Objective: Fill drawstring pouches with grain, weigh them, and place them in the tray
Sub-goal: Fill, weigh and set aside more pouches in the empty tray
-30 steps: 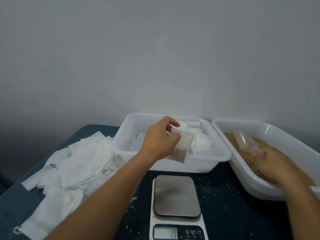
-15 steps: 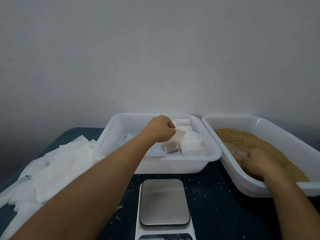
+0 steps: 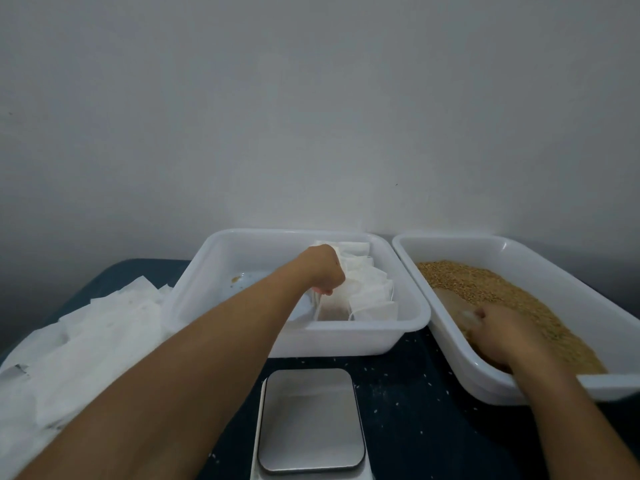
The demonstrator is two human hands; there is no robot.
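Lower left of the frame: a loose heap of empty pouches (image 3: 86, 341), white and flat, lay on the dark worktop (image 3: 408, 410). Just right of the heap, mid frame, stood the white tray (image 3: 346, 336), with a few grain crumbs on its bare left floor. The left hand (image 3: 323, 270) reached over the tray's near wall from the lower left, fingers curled down into a fist and pinching the top of a filled pouch (image 3: 334, 308), which stood upright at the front of the tray. More filled pouches (image 3: 367, 289) were packed in rows just behind and right of it, touching, filling the right part of the tray.

Bottom centre: a scale (image 3: 311, 419) with a bare steel plate sat just in front of the tray; its display was cut off by the frame edge. Stray grains dotted the worktop around it.

Right side: a second white tub (image 3: 571, 271) stood angled, close beside the tray, holding brown grain (image 3: 485, 285). The right hand (image 3: 505, 336) rested low in the grain near the tub's front wall, with something pale and translucent at its fingertips, blurred; fingers looked bent, but cannot tell whether they gripped anything.
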